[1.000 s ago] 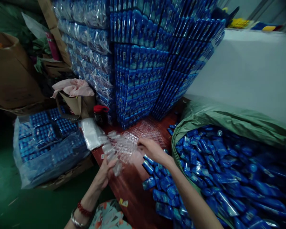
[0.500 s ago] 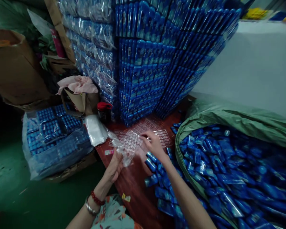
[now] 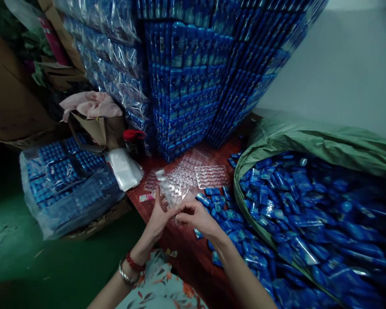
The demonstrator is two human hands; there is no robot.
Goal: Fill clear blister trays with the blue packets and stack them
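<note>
My left hand (image 3: 158,218) is closed around a narrow, shiny piece of clear plastic (image 3: 166,189), which points up and away from me. Whether this is a folded bag or a moulded piece, I cannot tell. Close against the left hand, my right hand (image 3: 197,218) has its thumb and fingers bent together at the lower end of the plastic. Just beyond both hands lie clear moulded plastic trays (image 3: 212,176) with rows of small hollows, some overlapping. Small blue shiny packs (image 3: 225,212) are heaped on the reddish table (image 3: 180,244) beside my right forearm.
A green sack (image 3: 263,148) full of blue packs stands at the right. Tall stacks of blue packs (image 3: 186,94) rise behind the trays. At the left are clear bags (image 3: 124,169), a red-lidded jar (image 3: 133,139), a paper bag (image 3: 98,126) and a plastic-wrapped bundle (image 3: 67,171).
My right hand has moved from the trays back toward me, to my left hand. The plastic in my left hand now stands narrower and straighter. The camera view has shifted slightly.
</note>
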